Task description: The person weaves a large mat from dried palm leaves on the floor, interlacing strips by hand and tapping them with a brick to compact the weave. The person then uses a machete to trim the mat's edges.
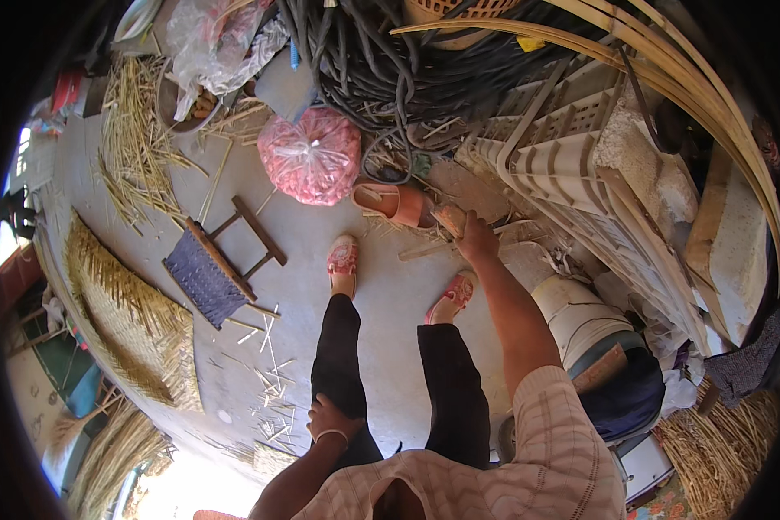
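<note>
My right hand (pixel 477 241) reaches out ahead and grips an orange-brown slipper (pixel 448 218) by one end. Its matching slipper (pixel 396 204) lies on the floor just to the left, close to the held one. My left hand (pixel 331 422), with a bracelet at the wrist, rests on my left leg near the knee and holds nothing; its fingers lie against the dark trousers. My feet, in red patterned shoes, stand apart on the grey floor. Beyond the slippers sits a knotted clear bag of pink pieces (pixel 309 156).
A low stool with a dark woven seat (pixel 206 273) lies tipped over on the left, beside a curved straw mat (pixel 134 321). Straw bits litter the floor. Black hose coils (pixel 364 78) fill the far side. Pale plastic crates (pixel 563 165) and a bucket (pixel 572 316) stand right.
</note>
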